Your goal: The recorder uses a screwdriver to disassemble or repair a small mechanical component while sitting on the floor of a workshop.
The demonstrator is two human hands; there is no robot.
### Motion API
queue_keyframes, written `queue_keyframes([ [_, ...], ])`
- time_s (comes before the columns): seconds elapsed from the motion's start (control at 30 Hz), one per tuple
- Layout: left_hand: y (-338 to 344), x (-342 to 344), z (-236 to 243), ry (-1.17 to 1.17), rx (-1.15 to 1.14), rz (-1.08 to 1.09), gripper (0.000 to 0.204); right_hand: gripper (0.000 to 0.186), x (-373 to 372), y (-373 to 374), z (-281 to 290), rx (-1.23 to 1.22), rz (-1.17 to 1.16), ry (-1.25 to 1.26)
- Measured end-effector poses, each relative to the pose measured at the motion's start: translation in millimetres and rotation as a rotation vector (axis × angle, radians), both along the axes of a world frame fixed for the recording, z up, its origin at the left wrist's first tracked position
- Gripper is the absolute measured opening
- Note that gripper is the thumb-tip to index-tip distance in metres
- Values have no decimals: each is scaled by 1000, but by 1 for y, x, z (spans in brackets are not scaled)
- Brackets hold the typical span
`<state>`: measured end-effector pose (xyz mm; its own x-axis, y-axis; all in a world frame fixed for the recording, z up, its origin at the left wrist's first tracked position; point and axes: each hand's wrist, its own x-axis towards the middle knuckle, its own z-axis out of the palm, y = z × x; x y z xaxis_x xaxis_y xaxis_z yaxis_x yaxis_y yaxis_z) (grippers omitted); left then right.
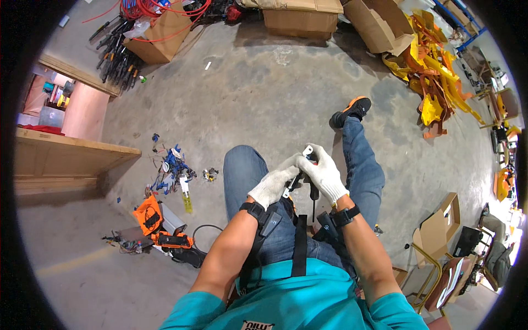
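Note:
My left hand (276, 180), in a white knit glove, is closed round a slim black part with white ends (286, 193). One white end (308, 150) sticks out past the fingertips at the top. My right hand (324, 175), gloved the same way, meets it there with fingers curled. Below the right palm hangs a screwdriver (314, 191), dark handle up and thin shaft pointing back toward my lap. Something small and red shows between the fingers. The gloves cover most of the part, so its kind is unclear.
On the floor to the left lie a pile of blue and dark scraps (175, 165), a yellow-green bottle (187, 201) and orange-and-black equipment (148, 215). Cardboard boxes (301, 22) stand ahead. Yellow and orange panels (432, 82) heap at far right. A wooden bench (71, 157) juts in left.

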<state>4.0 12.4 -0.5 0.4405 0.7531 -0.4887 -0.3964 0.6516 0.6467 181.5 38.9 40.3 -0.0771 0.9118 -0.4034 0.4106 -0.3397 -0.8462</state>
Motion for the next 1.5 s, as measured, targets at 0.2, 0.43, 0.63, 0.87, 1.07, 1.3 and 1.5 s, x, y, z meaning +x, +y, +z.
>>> queue_keyframes([
  [0.2, -3, -2, -1, 90, 194, -113, 47, 54, -4, -5, -5, 26, -58, 129],
  [0.43, -12, 3, -1, 106, 173, -138, 72, 44, 1, -14, -35, 62, -172, 268],
  [0.63, -9, -4, 13, 119, 200, -202, 66, 36, -3, -10, -25, 56, -172, 245],
  [0.87, -10, -4, 7, 227, 248, -195, 73, 32, 2, -6, -27, 21, -142, 233],
  [1.07, -11, 0, 3, 135, 292, -102, 71, 34, 3, -9, -39, -29, -182, 344],
  [1.3, -10, -3, -9, 103, 236, -192, 63, 32, 3, -14, -30, -77, -209, 287],
  [1.5, -11, 0, -11, 127, 197, -175, 47, 31, 6, -16, -30, -55, -225, 321],
])
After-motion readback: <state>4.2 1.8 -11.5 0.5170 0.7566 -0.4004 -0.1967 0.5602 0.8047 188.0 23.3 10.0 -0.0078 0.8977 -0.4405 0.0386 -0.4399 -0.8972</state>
